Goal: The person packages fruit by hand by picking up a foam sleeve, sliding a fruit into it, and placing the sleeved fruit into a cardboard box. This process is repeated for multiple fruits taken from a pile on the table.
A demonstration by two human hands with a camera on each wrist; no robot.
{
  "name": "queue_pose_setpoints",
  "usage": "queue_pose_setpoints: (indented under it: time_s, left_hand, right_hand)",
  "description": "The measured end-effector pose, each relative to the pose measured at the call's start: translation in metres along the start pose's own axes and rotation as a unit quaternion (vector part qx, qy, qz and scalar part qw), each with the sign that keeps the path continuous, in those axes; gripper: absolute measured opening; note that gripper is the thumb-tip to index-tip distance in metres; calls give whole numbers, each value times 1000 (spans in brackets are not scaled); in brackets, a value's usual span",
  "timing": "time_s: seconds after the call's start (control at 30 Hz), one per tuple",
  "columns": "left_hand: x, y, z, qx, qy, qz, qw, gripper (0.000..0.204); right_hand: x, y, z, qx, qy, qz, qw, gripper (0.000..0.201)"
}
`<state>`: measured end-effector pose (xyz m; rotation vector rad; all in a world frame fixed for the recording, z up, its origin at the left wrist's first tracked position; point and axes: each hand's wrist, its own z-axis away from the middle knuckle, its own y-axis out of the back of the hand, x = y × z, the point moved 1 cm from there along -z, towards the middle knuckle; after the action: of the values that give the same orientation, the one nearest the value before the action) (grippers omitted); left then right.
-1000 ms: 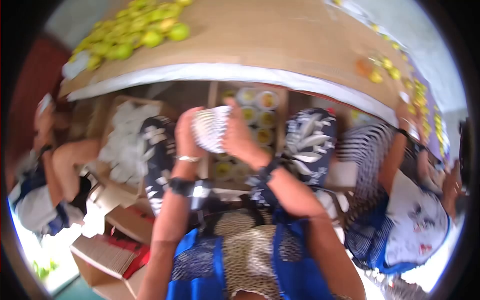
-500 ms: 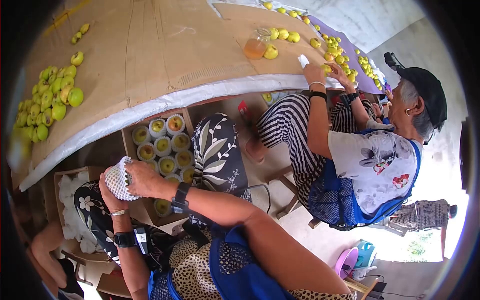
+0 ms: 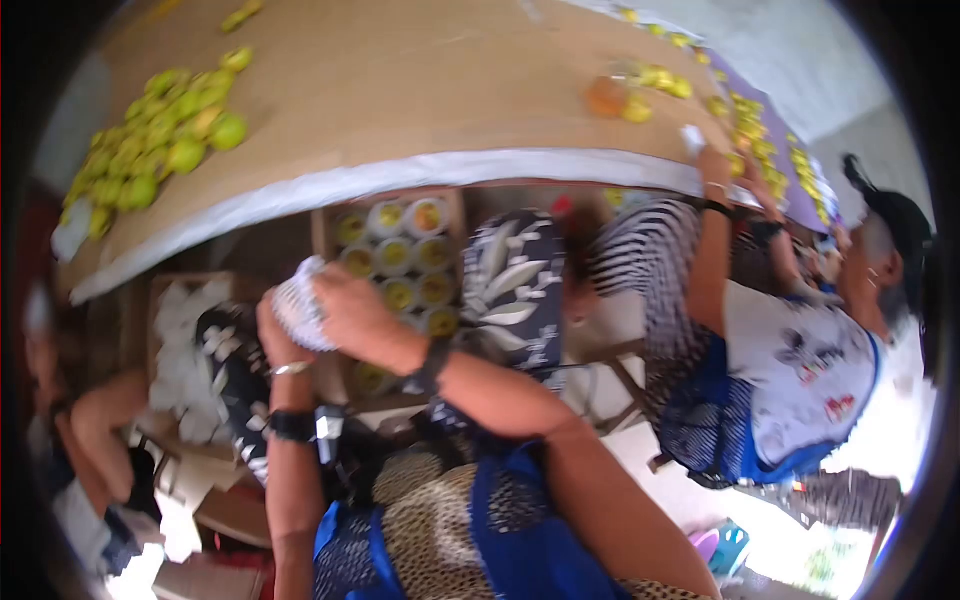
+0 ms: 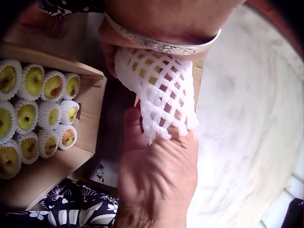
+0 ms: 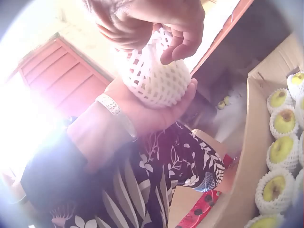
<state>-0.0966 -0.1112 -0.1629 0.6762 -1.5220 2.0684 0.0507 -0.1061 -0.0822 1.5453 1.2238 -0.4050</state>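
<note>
While the left hand (image 5: pixel 147 117) cups the foam net (image 5: pixel 159 83) at six o'clock in the right-wrist view, the right hand (image 5: pixel 154 14), pinching its twelve-o'clock end, should draw evenly.

White foam net (image 5: pixel 156 78), apparently around a yellow-green fruit (image 4: pixel 142 73), cupped in the left hand (image 5: pixel 154 117), right hand (image 5: pixel 156 16) gripping its end

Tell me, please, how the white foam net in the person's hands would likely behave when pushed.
The white foam net would probably flex easily, since its lattice already bends unevenly. It seems light for its size, given its many open gaps.
</note>
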Motion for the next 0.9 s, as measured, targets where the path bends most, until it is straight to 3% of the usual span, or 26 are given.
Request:
queue_pose_setpoints:
  time_s: [0.07, 0.1, 0.2, 0.23, 0.37, 0.4, 0.5, 0.53, 0.63, 0.77, 0.9]
  left_hand:
    - [1, -14, 5, 60, 23, 45, 997, 31]
    - [0, -4, 1, 17, 8, 59, 998, 37]
    - [21, -47, 18, -30, 37, 145, 988, 40]
    - [26, -54, 21, -54, 44, 169, 983, 41]
    - [28, -51, 20, -33, 53, 168, 984, 44]
    - [28, -54, 22, -46, 50, 159, 985, 45]
    - [24, -46, 19, -4, 45, 152, 987, 45]
    - [25, -48, 21, -16, 49, 151, 987, 46]
    - [20, -47, 18, 2, 38, 102, 994, 49]
    - [16, -45, 16, 8, 5, 87, 996, 42]
    - [17, -48, 19, 13, 3, 43, 999, 36]
  right_hand:
    - [-5, 8, -4, -17, 6, 15, 1000, 41]
    - [-5, 10, -6, -41, 8, 9, 999, 51]
    - [-7, 28, -12, -6, 60, -99, 993, 39]
    - [-7, 33, -13, 25, 21, -153, 988, 23]
    - [0, 40, -14, 66, -93, -350, 930, 20]
    - [-3, 41, -13, 55, -119, -326, 936, 18]
    - [-17, 47, -16, 70, 68, -114, 989, 16]
    - [-17, 45, -14, 20, 28, -151, 988, 15]
    - [-11, 33, -11, 10, 53, -53, 997, 22]
    - [-11, 26, -7, -18, 19, -52, 998, 38]
    - [-12, 22, -6, -37, -27, -121, 992, 53]
